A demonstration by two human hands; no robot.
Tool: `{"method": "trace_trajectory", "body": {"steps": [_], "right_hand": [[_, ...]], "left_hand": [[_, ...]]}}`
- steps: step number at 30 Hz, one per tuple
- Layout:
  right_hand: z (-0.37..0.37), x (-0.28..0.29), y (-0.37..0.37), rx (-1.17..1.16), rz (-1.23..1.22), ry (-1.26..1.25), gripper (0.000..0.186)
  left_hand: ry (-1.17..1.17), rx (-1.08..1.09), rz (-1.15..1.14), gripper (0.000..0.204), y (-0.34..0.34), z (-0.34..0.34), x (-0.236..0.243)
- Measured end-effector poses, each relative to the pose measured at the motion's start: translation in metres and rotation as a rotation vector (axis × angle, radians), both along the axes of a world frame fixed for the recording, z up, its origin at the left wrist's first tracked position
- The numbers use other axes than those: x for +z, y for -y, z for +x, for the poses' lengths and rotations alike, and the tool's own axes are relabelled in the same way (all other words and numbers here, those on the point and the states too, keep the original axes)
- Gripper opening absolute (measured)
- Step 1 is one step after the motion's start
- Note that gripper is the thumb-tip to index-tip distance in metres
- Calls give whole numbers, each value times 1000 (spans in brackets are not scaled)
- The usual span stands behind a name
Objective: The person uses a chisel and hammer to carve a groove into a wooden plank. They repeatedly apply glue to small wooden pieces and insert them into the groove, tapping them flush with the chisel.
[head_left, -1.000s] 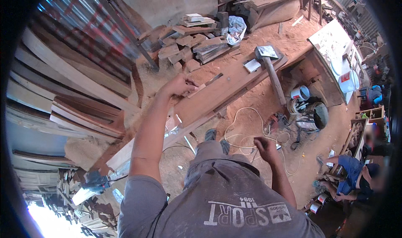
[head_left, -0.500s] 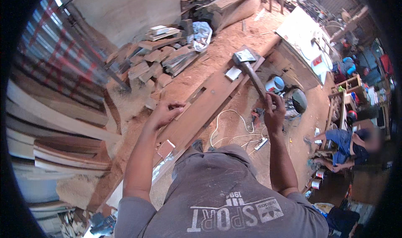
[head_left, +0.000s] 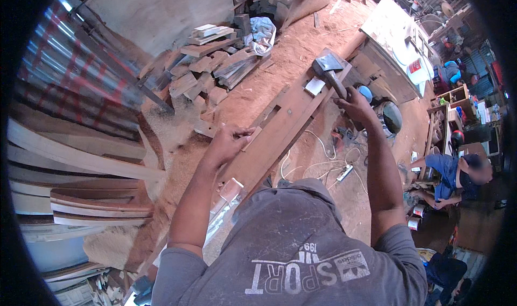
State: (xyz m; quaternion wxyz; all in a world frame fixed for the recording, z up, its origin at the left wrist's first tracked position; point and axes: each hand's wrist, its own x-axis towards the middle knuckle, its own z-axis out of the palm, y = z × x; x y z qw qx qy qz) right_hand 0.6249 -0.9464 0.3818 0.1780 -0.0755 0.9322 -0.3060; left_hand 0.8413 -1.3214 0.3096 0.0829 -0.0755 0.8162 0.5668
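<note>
A long reddish plank (head_left: pixel 283 134) with slots cut along it lies diagonally in front of me. My left hand (head_left: pixel 231 143) pinches a small wooden piece (head_left: pixel 252 139) on the plank's left part. My right hand (head_left: pixel 355 105) is closed round the handle of a hammer (head_left: pixel 326 64) with a large metal head, which rests at the plank's far end beside a small white block (head_left: pixel 314 86). A clear-topped block (head_left: pixel 231 190) lies on the near part of the plank.
Scrap wood (head_left: pixel 200 88) is piled beyond the plank, curved boards (head_left: pixel 91 165) lean at left. A white-topped workbench (head_left: pixel 388 20), metal drum (head_left: pixel 391 117) and cord with power strip (head_left: pixel 340 174) are at right. A seated person (head_left: pixel 447 176) is at the far right.
My right hand has risen from low at my right side to the hammer's handle and moved up along with it. My left hand stays at the small piece on the plank.
</note>
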Motion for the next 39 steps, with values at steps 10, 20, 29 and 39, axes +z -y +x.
{"method": "trace_trajectory", "body": {"steps": [10, 20, 29, 39], "right_hand": [[90, -3, 31, -101, -439, 138, 60], [143, -7, 74, 360, -115, -92, 64], [145, 7, 81, 391, -69, -25, 65], [83, -8, 53, -243, -490, -4, 57]], "left_hand": [[59, -17, 35, 37, 1, 2, -11], [-25, 74, 7, 36, -1, 10, -12], [-9, 44, 19, 36, 2, 4, -11], [-81, 132, -23, 37, -7, 8, -7]]}}
